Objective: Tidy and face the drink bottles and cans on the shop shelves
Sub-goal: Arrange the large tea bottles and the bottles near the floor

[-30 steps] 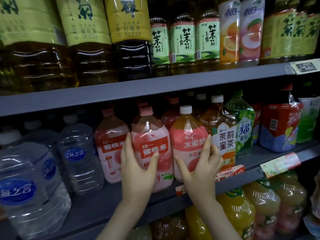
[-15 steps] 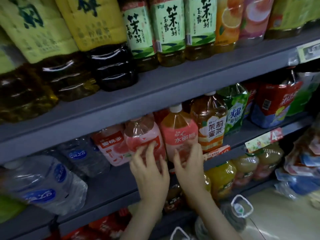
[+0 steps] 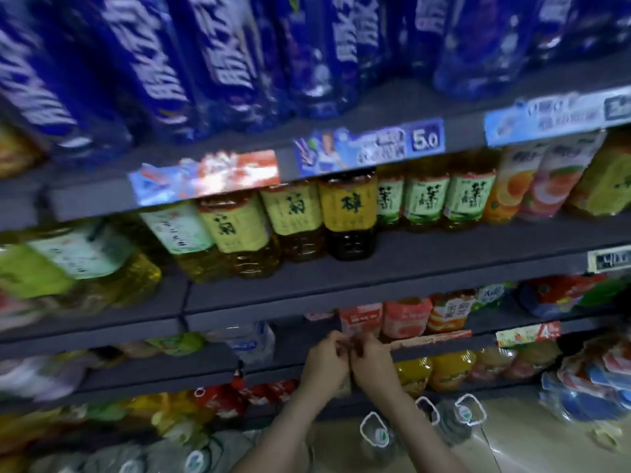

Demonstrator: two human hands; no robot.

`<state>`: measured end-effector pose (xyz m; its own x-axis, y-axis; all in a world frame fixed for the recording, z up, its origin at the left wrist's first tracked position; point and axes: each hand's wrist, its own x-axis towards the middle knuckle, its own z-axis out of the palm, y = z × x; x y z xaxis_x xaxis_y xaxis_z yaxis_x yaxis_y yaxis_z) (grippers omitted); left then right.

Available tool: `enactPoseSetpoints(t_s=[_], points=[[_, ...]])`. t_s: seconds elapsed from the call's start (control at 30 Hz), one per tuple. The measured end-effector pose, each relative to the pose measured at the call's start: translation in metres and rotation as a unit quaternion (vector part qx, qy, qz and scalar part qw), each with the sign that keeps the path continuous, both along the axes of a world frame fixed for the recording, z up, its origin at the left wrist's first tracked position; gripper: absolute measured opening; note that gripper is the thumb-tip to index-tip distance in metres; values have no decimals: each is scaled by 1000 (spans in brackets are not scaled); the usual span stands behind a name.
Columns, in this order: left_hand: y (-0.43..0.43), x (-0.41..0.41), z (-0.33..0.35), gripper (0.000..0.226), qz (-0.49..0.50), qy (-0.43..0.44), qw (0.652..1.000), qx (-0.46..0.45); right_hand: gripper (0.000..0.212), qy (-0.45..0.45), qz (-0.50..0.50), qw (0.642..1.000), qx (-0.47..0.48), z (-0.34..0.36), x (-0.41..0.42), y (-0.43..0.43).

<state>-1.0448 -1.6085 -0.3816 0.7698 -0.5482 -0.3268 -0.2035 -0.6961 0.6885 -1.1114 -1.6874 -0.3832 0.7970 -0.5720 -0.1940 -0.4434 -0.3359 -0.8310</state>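
Peach bottles (image 3: 406, 320) are standing in a row on a grey shelf (image 3: 293, 343), low in the middle of the view. They are standing up straight, long side going up and down. Their pink labels are facing out to the front. Their tops are hiding behind the shelf above (image 3: 341, 295), and the words on them are too blurry to read.

The left hand (image 3: 326, 361) and the right hand (image 3: 374, 360) are meeting at the front edge of that shelf, at 6 o'clock from the leftmost peach bottle. The fingers of both hands are curling in and touching each other. Something small and reddish is showing between them, but it is too blurry, so I cannot tell if either hand is holding anything.

A red strip (image 3: 430, 339) is running along the shelf edge at 3 o'clock from the hands. A clear water bottle (image 3: 252, 339) is sitting at 9 o'clock from them. Yellow bottles (image 3: 447, 368) are sitting one shelf down, at 4 o'clock.

Tea bottles (image 3: 348, 213) with yellow and green labels are filling the shelf at 12 o'clock. Blue bottles (image 3: 218, 63) are blurring across the top, cut off by the edge. Jugs (image 3: 375, 435) with loop handles are sitting on the floor at 6 o'clock.
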Motion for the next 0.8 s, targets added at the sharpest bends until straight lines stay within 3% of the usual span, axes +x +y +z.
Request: enactPoseSetpoints(t_s=[0.17, 0.37, 0.47, 0.8], points=[[62, 2, 75, 18, 41, 25, 998, 43, 9, 61, 80, 995, -10, 77, 15, 50], [152, 8, 145, 22, 108, 24, 993, 48, 17, 43, 161, 986, 7, 147, 33, 135], [205, 18, 164, 14, 165, 21, 985, 49, 19, 28, 194, 981, -6, 166, 44, 187], [419, 75, 216, 20, 268, -22, 963, -3, 12, -18, 208, 978, -26, 205, 115, 388]])
